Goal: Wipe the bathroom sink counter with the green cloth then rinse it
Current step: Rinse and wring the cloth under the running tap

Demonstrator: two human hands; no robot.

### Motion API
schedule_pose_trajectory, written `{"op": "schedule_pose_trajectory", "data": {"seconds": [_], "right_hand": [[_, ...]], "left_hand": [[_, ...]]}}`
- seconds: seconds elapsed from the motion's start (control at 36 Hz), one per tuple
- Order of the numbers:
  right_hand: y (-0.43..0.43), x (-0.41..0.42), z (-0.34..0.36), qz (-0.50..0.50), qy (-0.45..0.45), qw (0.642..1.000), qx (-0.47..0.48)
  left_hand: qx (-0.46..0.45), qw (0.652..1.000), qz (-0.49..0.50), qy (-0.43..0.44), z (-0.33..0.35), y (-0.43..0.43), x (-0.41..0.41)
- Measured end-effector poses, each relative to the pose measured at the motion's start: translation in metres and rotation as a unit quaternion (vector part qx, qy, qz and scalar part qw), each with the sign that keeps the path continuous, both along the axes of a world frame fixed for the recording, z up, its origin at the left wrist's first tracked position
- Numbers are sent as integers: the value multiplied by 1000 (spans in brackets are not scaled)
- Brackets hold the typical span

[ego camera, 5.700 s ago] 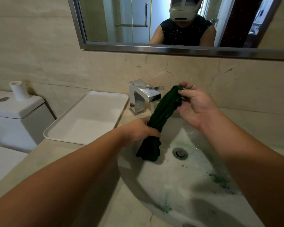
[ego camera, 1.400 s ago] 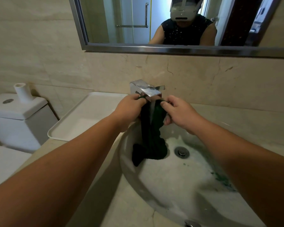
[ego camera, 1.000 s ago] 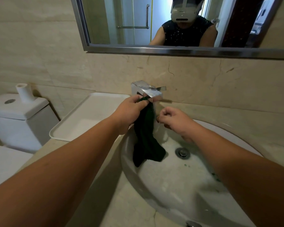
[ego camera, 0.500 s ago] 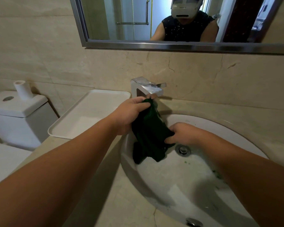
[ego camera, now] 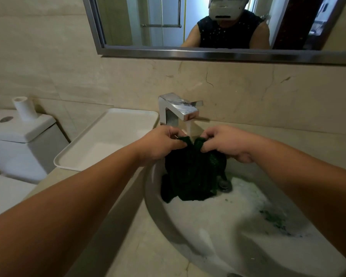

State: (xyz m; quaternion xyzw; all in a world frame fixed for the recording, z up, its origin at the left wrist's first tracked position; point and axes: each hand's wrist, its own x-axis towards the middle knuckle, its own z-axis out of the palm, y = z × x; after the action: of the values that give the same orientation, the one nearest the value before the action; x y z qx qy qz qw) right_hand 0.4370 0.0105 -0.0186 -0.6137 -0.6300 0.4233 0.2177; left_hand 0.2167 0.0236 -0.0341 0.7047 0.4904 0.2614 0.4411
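Observation:
The dark green cloth (ego camera: 194,172) hangs wet into the round sink basin (ego camera: 218,232), its lower end lying beside the drain (ego camera: 225,183). My left hand (ego camera: 162,144) pinches the cloth's top edge on the left. My right hand (ego camera: 226,142) pinches the top edge on the right. Both hands hold it just under the spout of the chrome tap (ego camera: 178,110), and a stream of water falls between them onto the cloth. Green stains (ego camera: 274,218) mark the basin's right side.
A white rectangular tray (ego camera: 108,142) sits on the beige counter (ego camera: 140,246) left of the tap. Further left stands a toilet cistern (ego camera: 18,136) with a white roll (ego camera: 24,108) on it. A mirror (ego camera: 208,23) hangs on the wall above.
My right hand has come up from the basin and taken the cloth's top edge beside my left hand. The cloth is now spread between both hands under the tap.

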Motion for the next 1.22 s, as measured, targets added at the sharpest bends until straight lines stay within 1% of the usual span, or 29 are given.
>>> {"op": "schedule_pose_trajectory", "data": {"seconds": [0.08, 0.17, 0.19, 0.25, 0.28, 0.36, 0.39, 0.44, 0.5, 0.56, 0.58, 0.61, 0.64, 0.72, 0.83, 0.92, 1.0, 1.08, 1.11, 1.22], "right_hand": [[3, -6, -3, -78, 96, 992, 0], [3, -16, -1, -123, 245, 961, -40], [1, -19, 1, -132, 282, 949, -56], [-1, -24, 1, -140, 333, 929, -80], [-1, -25, -1, -143, 362, 917, -86], [-4, -28, -2, -143, 412, 898, -58], [-5, -28, -3, -136, 410, 901, -47], [-7, -23, -4, -105, 356, 928, -23], [-8, -16, -6, -59, 251, 966, 22], [-9, -9, -8, -2, 115, 989, 89], [-10, -8, -8, 22, 53, 991, 120], [-11, -7, -9, 41, 11, 989, 143], [-11, -7, -11, 51, -9, 986, 157], [-8, -5, -17, 34, -46, 980, 192], [-3, -4, -20, 2, -51, 981, 189], [-1, -8, -20, -24, -34, 982, 182], [1, -12, -20, -34, 23, 987, 158], [4, -12, -19, -12, 111, 988, 104], [4, -10, -18, -1, 119, 989, 85], [5, 9, -9, 26, 79, 995, 54]], "left_hand": [[-7, 999, 38, -27, -6, 1, 6], [-76, 994, 8, -81, -7, 1, 10], [-99, 990, -6, -97, -7, 0, 13], [-120, 986, -12, -117, -9, 0, 17], [-116, 986, -5, -123, -11, 1, 19], [-90, 987, 20, -132, -15, 4, 18], [-80, 988, 20, -130, -15, 5, 17], [-50, 992, 29, -111, -15, 6, 16], [-15, 994, 56, -90, -16, 7, 15], [-3, 994, 61, -94, -16, 7, 14], [-10, 993, 56, -106, -16, 7, 13], [-19, 991, 50, -119, -17, 7, 13], [-29, 990, 46, -131, -17, 6, 13], [-67, 983, 34, -168, -18, 3, 16], [-113, 975, -18, -189, -15, -1, 11], [-119, 979, -57, -157, -13, -3, 9], [-75, 988, -26, -132, -12, -2, 10], [-30, 990, 10, -137, -14, 2, 6], [-24, 989, 23, -147, -15, 4, 4], [-42, 972, 58, -223, -20, 7, -5]]}}
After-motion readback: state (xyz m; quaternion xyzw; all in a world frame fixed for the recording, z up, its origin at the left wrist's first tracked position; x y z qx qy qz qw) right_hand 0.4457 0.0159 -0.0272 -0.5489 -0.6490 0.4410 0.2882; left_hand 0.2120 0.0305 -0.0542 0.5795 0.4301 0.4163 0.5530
